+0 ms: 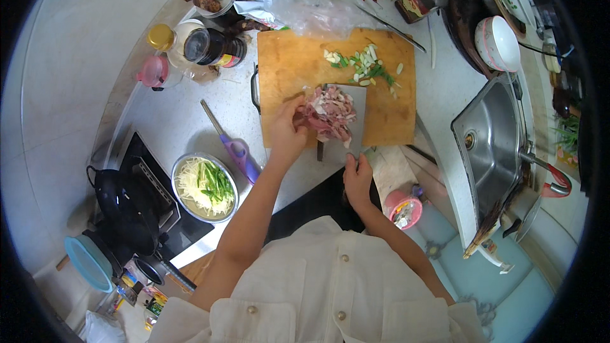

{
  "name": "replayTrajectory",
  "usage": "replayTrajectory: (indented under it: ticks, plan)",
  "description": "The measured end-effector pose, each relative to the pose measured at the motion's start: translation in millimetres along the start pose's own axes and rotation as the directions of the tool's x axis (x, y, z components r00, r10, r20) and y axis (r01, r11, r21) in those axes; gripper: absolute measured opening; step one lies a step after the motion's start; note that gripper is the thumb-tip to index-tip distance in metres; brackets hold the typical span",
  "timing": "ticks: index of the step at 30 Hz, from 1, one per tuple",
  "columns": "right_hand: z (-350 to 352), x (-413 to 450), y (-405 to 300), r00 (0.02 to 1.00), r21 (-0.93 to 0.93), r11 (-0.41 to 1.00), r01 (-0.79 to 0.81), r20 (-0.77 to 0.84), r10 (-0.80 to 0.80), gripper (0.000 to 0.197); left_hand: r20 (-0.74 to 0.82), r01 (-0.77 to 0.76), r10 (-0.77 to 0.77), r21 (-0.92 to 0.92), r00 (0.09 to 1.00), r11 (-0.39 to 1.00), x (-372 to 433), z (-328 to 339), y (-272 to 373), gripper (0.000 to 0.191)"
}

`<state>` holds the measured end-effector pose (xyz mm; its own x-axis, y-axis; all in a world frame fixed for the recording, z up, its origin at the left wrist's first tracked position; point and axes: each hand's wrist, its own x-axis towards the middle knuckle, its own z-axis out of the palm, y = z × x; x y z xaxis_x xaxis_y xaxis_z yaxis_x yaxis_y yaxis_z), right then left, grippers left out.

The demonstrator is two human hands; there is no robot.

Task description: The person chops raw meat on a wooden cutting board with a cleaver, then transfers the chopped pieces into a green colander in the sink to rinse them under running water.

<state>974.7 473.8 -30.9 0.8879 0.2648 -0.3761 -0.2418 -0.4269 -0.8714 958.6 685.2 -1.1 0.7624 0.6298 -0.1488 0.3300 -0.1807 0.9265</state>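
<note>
A pile of sliced raw meat (329, 112) lies on the broad flat blade of a cleaver (356, 105), above the near part of a wooden cutting board (286, 66). My left hand (288, 131) grips the left side of the pile, some fingertips hidden behind the meat. With thumb and fingers, my right hand (357, 178) holds the near end of the cleaver. Chopped scallion and garlic pieces (366, 64) are scattered on the far right of the board.
To the left, a metal bowl (178, 200) holds pale shreds and green strips, beside purple-handled scissors (238, 152). A black wok (126, 205) sits on the stove. Bottles (214, 47) and a plastic bag (310, 5) crowd the back. At right is a sink (493, 128).
</note>
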Motion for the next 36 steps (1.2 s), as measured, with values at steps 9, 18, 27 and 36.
replayTrajectory:
  ticks: [9, 18, 27, 36]
  plan:
    - [-1.7, 1.2, -15.3, 0.993, -0.001, 0.995, -0.098, 0.071, 0.098, 0.024, 0.168, -0.080, 0.037, 0.256, 0.985, 0.963, 8.2, -3.2, 19.0, 0.071]
    - [8.2, 7.4, -16.2, 0.974, -0.030, 1.000, 0.007, 0.227, -0.001, 0.023, 0.039, 0.006, -0.015, 0.220, 0.999, 0.975, -11.2, 18.5, 20.6, 0.077]
    - [-27.2, 15.8, -48.0, 0.902, 0.332, 0.889, -0.316, 0.395, 0.173, 0.014, -0.003, -0.140, 0.144, 0.225, 0.990, 0.964, -12.5, -20.6, 69.4, 0.056]
    - [-70.4, 14.9, -62.1, 0.907, 0.268, 0.916, -0.300, 0.377, 0.187, 0.014, -0.067, -0.099, 0.132, 0.365, 0.989, 0.926, 45.8, -14.4, 18.1, 0.016]
